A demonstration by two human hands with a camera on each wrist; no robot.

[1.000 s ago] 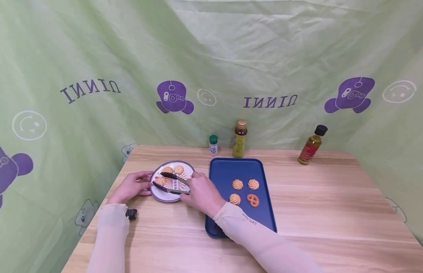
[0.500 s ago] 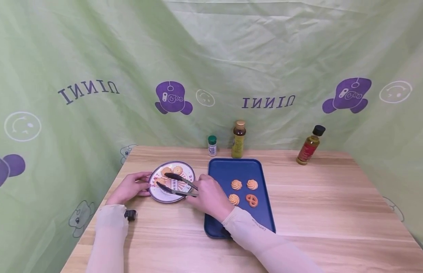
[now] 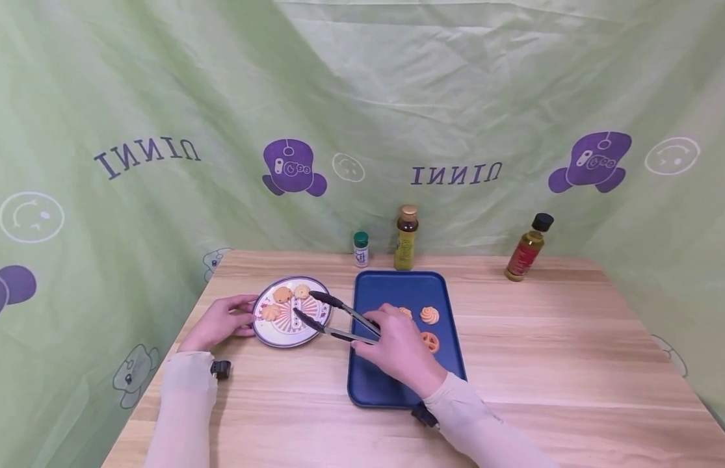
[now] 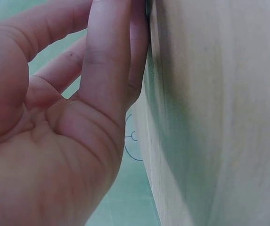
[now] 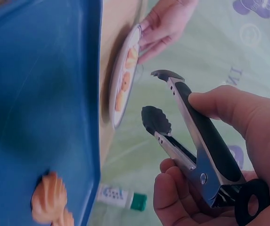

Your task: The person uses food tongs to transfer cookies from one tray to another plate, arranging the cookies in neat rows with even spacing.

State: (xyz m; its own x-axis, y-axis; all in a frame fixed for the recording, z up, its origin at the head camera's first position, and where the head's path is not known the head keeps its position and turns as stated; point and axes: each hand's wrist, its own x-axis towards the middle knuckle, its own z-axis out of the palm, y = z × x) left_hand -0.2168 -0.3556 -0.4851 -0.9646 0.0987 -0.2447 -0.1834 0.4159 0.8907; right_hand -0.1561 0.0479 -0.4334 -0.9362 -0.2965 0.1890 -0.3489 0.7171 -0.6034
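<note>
My left hand (image 3: 224, 320) holds the left rim of a white, blue-edged plate (image 3: 286, 338). In the left wrist view, the fingers (image 4: 106, 56) are bent near the tabletop, with the rim barely showing. On the plate lie a scalloped cookie (image 3: 271, 312), a round biscuit (image 3: 283, 294) and a small ring-shaped cookie (image 3: 302, 290). My right hand (image 3: 400, 344) grips black-tipped metal tongs (image 5: 203, 132) over the blue tray (image 3: 370, 383). The tongs' arms are spread, with nothing between their tips. A swirl cookie (image 3: 429, 315) and a pretzel (image 3: 430, 342) show on the tray; another swirl is partly hidden behind the hand.
Along the table's back edge stand a green-capped shaker (image 3: 361, 250), a yellow-labelled bottle (image 3: 406, 239) and, farther right, a red-labelled oil bottle (image 3: 525, 250). A green printed curtain (image 3: 362, 97) hangs behind and to the left of the wooden table (image 3: 549, 344).
My right hand has drawn the tongs rightward from above the plate to over the tray, and their tips have spread wider. The left hand stays at the plate's rim.
</note>
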